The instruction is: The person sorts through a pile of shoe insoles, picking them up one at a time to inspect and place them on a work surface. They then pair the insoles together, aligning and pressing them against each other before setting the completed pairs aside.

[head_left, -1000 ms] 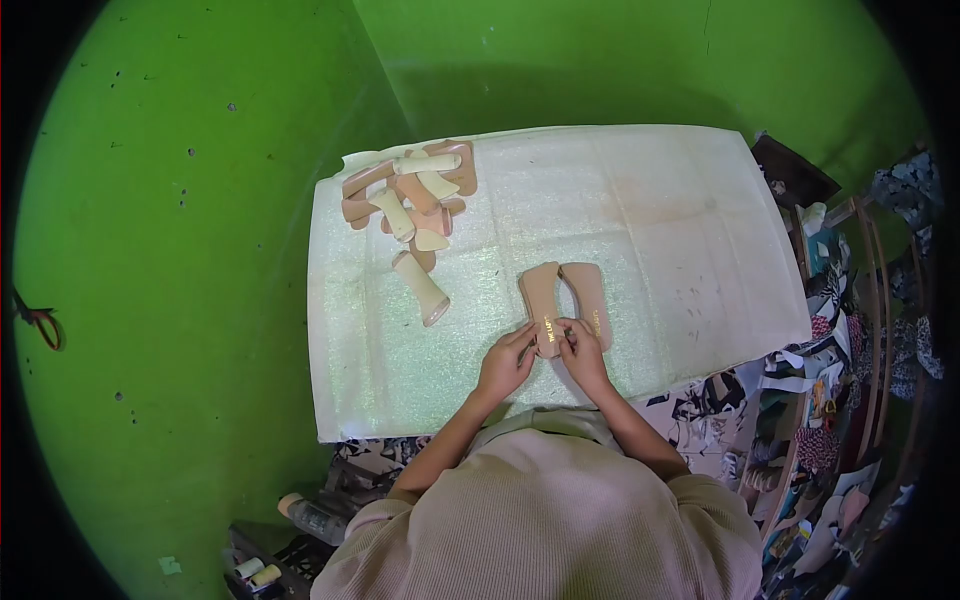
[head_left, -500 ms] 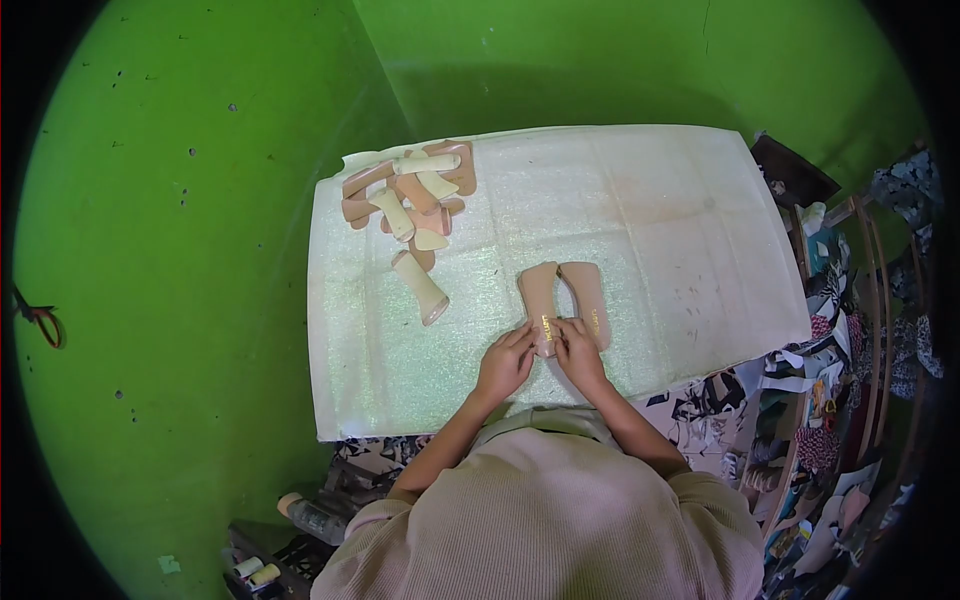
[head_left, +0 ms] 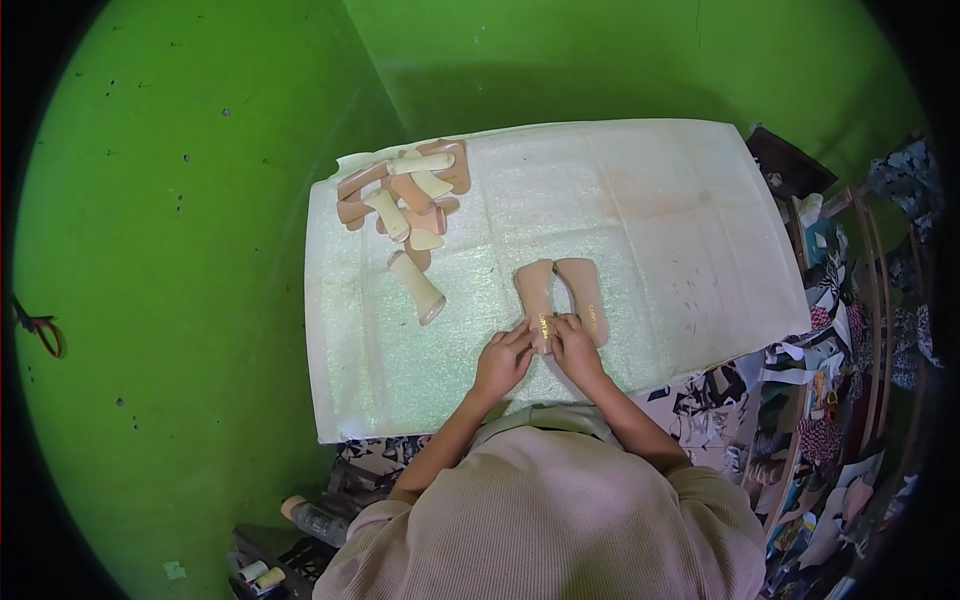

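Two beige shoe insoles with gold lettering lie side by side on the white-covered table. At the lower end of the left insole, my left hand grips the left edge with bent fingers. From the other side, my right hand pinches the same insole's right edge near the lettering. The right insole lies flat just beyond my right fingers, with its lettering showing. My fingers partly cover the lower end of the held insole.
A loose pile of tan and cream insole pieces lies at the table's far left. A single cream piece sits nearer to me. Shelves of fabric scraps stand at right. Scissors hang on the green wall.
The view has shifted slightly. My hands stay at the lower end of the left insole, with only small finger movements.
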A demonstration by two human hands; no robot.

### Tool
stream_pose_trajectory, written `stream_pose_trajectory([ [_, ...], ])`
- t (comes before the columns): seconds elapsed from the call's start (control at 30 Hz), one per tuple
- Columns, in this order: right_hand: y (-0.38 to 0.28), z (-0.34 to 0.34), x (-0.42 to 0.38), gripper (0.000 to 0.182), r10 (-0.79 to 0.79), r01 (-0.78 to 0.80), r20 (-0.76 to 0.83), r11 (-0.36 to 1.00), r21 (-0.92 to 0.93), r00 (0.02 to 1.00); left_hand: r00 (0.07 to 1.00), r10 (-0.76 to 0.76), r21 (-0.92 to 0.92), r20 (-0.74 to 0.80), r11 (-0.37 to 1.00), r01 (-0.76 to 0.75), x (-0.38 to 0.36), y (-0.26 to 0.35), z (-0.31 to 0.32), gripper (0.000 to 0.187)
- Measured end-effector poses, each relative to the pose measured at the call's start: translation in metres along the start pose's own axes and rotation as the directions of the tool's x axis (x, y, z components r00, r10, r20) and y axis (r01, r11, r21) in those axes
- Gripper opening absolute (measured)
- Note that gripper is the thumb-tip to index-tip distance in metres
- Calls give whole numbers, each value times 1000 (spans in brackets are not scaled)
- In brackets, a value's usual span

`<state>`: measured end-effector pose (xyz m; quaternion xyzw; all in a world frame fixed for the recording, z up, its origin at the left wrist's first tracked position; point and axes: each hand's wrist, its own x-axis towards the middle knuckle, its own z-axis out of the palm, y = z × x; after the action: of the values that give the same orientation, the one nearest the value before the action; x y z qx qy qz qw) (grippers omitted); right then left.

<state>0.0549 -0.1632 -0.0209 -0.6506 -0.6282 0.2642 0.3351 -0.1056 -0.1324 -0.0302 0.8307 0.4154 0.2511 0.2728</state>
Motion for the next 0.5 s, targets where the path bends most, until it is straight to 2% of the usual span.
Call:
stream_pose_trajectory([
  [0.5,-5,2,-3,43,-26,28,16,992,-126,1000,998,19,47,-62,999,-16,0,-2,1,36],
])
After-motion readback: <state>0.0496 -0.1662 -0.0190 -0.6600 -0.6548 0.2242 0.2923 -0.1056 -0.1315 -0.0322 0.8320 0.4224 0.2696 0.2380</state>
